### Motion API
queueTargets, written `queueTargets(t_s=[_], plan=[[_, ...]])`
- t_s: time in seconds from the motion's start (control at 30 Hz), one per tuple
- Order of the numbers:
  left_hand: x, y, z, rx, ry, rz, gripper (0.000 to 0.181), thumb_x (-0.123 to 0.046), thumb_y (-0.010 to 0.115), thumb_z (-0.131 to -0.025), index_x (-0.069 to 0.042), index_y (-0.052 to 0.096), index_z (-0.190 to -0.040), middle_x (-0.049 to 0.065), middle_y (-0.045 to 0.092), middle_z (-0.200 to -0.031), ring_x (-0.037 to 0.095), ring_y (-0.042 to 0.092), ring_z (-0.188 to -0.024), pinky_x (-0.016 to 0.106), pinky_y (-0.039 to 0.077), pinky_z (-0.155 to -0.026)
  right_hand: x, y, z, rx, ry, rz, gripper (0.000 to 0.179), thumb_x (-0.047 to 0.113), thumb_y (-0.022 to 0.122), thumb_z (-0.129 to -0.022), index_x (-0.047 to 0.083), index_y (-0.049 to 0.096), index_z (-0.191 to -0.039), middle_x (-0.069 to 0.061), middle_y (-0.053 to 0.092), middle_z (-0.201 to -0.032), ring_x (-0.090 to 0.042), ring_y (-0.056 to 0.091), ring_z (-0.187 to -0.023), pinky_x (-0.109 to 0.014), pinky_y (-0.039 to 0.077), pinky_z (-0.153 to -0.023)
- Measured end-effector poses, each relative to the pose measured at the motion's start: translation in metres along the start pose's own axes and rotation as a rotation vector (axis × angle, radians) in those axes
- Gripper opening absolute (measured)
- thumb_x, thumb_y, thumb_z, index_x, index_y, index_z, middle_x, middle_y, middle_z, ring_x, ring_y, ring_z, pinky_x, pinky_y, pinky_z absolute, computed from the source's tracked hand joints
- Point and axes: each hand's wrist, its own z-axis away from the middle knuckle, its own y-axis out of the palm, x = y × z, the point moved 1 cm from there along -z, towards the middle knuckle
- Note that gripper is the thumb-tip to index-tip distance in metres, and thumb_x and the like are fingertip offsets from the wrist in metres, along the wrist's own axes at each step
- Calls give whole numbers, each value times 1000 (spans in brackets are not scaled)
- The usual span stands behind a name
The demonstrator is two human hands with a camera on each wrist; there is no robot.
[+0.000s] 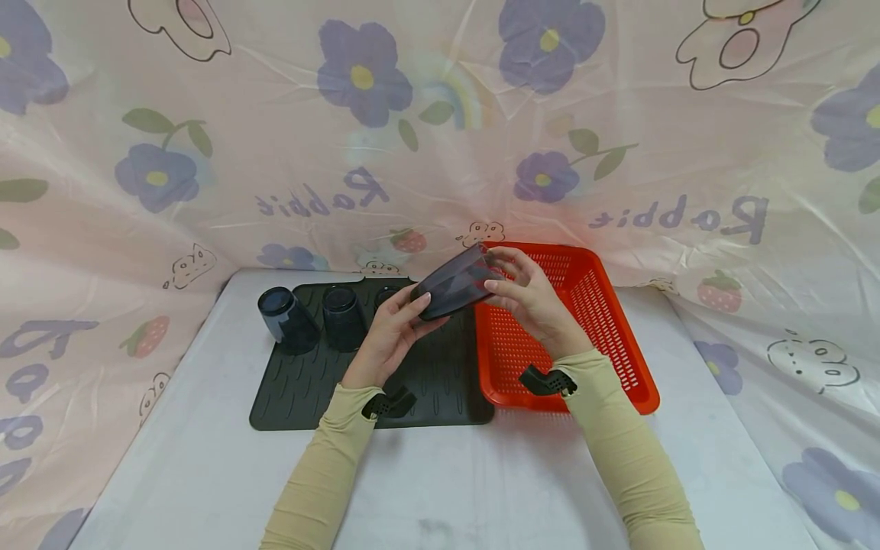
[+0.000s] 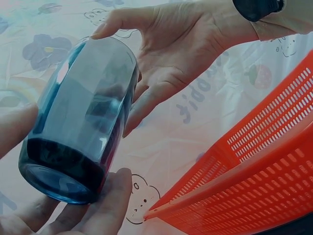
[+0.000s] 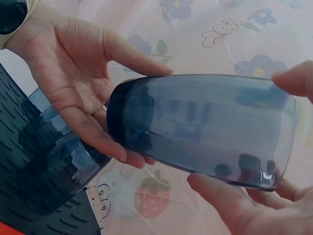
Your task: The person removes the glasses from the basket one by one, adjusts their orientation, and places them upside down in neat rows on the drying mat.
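Note:
A dark blue-grey see-through drinking glass is held tilted in the air between both hands, its thick base to the left and its rim to the right. My left hand grips the base end, thumb on the near side. At the rim end my right hand pinches the glass with thumb and fingers. The right wrist view shows the glass lying almost level, with nothing visible inside. Below, a black drying mat carries upside-down glasses: one at left, another beside it, and a third partly hidden behind the left hand.
A red perforated plastic basket stands right of the mat, under the right hand and forearm. Both rest on a white table. A patterned curtain hangs close behind and at both sides.

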Motion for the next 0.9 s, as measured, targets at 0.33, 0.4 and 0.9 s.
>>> queueTargets(t_s=[0.33,0.4,0.9], plan=[[1,-1,0,-19,3,-10,38,-6,63,-92,-2,52,-128,14,51,-124,26,60,-105,47,47,-95,-3,-2,0,22,2,-4,50,-3,58,-89,3,39,-135,-14,45,-129,-27,58,-104,-37,54,-85],[1,-1,0,-24,7,-22,38,-6,65,-91,-2,53,-128,14,52,-122,25,61,-104,47,48,-94,-3,-3,0,32,6,-15,50,-4,57,-89,3,38,-135,-14,45,-129,-27,57,-105,-37,54,-85],[-7,-5,1,-96,58,-69,45,2,65,-88,-3,52,-131,12,59,-117,22,64,-97,43,53,-88,-9,-10,2,99,60,16,54,-2,59,-88,10,37,-136,-10,40,-132,-23,52,-103,-31,48,-88]])
